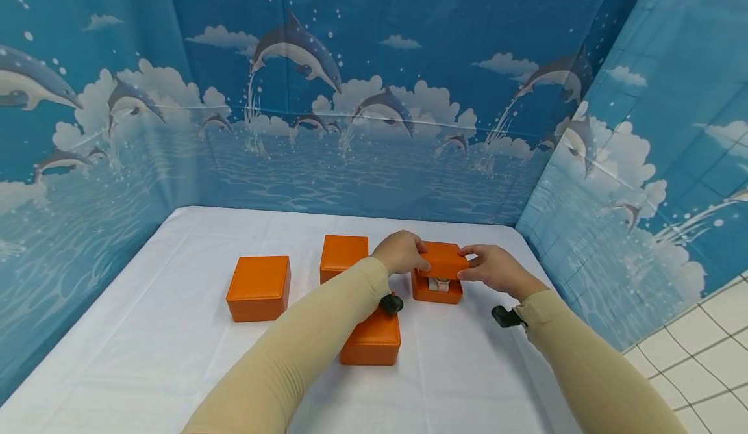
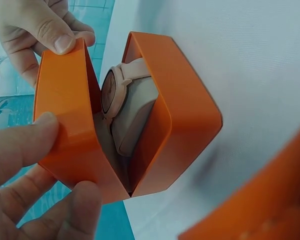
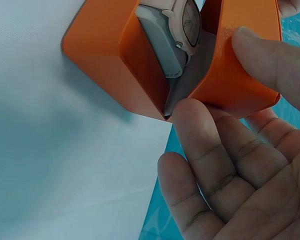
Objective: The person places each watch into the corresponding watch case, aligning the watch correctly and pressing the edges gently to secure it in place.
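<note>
An orange watch box (image 1: 437, 294) stands partly open on the table, its lid (image 1: 445, 260) tilted up from the base. Inside, a watch (image 2: 110, 92) with a pale strap sits round a grey cushion (image 2: 136, 107). My left hand (image 1: 401, 253) holds the lid at its left side. On the opposite side, my right hand (image 1: 495, 269) grips the lid, its thumb on the outer face in the right wrist view, with fingers (image 3: 195, 120) near the hinge edge. The watch dial (image 3: 191, 24) faces the lid's inside.
A closed orange box (image 1: 258, 281) stands at the left. Another box (image 1: 345, 252) is behind my left forearm, and a third (image 1: 374, 343) lies partly under it. All rest on a white-covered table (image 1: 175, 330). A dolphin-print curtain (image 1: 350, 174) encloses the back and sides.
</note>
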`<state>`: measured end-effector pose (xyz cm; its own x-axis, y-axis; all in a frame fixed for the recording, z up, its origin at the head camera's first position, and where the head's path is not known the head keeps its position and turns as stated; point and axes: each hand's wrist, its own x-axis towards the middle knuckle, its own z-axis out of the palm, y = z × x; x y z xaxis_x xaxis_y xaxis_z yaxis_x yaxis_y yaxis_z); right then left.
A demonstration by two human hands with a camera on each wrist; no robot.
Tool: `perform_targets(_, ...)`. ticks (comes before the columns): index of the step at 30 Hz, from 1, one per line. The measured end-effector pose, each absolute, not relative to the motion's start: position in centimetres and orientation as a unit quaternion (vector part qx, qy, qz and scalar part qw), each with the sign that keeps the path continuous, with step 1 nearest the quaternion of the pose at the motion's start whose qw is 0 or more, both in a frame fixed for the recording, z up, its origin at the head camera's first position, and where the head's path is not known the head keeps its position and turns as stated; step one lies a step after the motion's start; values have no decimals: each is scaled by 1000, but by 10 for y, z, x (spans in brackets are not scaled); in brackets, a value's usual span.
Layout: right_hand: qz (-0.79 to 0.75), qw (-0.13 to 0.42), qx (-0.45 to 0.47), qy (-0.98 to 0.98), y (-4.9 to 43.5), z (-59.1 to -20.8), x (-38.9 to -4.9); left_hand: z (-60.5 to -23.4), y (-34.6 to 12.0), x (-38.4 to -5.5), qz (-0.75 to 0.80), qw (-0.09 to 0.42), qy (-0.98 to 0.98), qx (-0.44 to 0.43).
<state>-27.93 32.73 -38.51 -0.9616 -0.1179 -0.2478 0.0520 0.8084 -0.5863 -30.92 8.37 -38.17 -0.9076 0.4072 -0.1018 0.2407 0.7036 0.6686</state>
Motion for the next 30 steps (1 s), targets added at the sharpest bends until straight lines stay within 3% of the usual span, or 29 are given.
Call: perform_targets(30,-296,135,-23,945,328,-393,-275,-382,85,-308,315,147,921,176)
